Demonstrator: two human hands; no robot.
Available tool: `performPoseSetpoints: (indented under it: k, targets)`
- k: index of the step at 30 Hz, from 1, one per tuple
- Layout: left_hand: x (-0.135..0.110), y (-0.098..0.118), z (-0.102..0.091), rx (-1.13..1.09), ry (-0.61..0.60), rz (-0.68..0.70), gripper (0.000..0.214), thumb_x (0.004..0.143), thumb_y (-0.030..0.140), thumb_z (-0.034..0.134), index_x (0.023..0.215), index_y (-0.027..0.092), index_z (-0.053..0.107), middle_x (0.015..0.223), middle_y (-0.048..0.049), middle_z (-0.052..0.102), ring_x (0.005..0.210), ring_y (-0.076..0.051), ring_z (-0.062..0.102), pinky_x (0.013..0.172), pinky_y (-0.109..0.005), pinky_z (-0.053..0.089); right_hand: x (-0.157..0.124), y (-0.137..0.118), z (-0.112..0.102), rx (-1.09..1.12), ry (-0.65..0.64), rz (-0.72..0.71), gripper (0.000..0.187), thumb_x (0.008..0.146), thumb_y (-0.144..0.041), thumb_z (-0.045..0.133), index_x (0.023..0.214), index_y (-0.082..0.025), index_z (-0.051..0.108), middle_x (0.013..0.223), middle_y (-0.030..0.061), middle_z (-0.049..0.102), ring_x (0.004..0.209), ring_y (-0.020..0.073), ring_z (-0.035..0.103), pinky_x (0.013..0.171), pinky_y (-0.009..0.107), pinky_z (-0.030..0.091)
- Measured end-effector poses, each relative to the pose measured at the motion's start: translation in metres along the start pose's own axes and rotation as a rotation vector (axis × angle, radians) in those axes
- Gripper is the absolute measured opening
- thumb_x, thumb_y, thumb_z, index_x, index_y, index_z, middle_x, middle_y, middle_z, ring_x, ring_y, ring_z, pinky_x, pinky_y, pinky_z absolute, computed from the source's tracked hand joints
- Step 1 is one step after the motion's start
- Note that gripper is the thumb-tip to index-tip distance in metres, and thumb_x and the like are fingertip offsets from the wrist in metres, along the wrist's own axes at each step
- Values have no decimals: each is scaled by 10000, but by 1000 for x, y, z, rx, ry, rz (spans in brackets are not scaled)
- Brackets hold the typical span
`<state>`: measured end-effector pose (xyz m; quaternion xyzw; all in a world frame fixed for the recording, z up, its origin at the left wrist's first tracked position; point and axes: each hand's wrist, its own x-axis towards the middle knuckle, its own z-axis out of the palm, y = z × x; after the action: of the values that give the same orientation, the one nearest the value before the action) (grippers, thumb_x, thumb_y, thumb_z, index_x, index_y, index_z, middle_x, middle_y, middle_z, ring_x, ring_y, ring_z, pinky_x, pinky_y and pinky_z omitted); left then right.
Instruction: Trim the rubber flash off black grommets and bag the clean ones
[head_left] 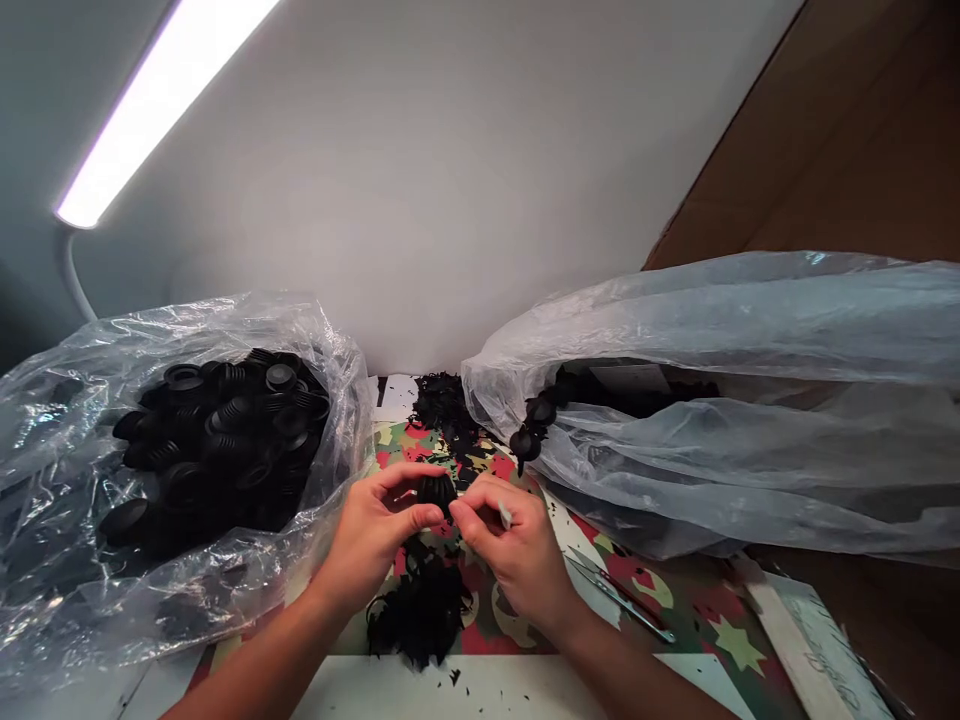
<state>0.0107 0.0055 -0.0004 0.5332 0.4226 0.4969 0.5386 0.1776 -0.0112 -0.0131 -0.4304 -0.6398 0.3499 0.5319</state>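
Observation:
My left hand [386, 515] grips a small black ribbed part [437, 492], like a rubber bellows, between thumb and fingers. At the right side of that part, my right hand [510, 535] is closed in a pinch; whatever its fingertips hold is hidden. Something small and whitish [505, 514] shows among the right fingers, too unclear to name. Below both hands lies a heap of thin black scraps [420, 610]. A clear plastic bag [67, 500] on the left is full of similar black ribbed parts [225, 440].
Another plastic bag [750, 320] stretches along the right, with black parts [529, 435] at its mouth. More black scraps [446, 405] lie near the wall. Scissors [622, 595] rest on the patterned table cover [720, 620]. A lamp [165, 110] shines at upper left; cardboard [840, 140] stands at right.

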Motion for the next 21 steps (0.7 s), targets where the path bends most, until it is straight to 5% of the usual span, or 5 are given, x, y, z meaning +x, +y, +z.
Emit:
performPoseSetpoints:
  k: [6,9,14,21]
  targets:
    - [2,-9,-2,-115,64,21,211,601,293,899,770,195,818,671,6,638,512,-104,557,466,-205,456,-4,-1,6,268,-89,297,371,861,-459,624,615,-184,592,612,-15,515,599,127,456,551,244,394]
    - [5,-11,-3,-93,86,13,189,587,300,896,701,179,806,656,15,607,450,-79,507,422,-201,418,-4,1,7,282,-109,318,372,855,-485,642,645,-179,616,627,-10,547,600,130,480,546,245,401]
    - [3,-5,-1,85,47,79,67,623,230,840,662,191,802,615,7,606,507,-106,508,447,-207,414,-1,0,0,119,85,36,214,898,-410,636,874,-209,707,801,8,623,688,144,561,600,251,464]
    - [-2,-4,1,399,-1,234,41,722,209,771,721,222,810,629,5,618,624,-142,541,587,-236,416,1,4,-6,-148,9,-264,130,924,-227,654,997,-242,761,821,9,614,721,145,598,630,249,489]
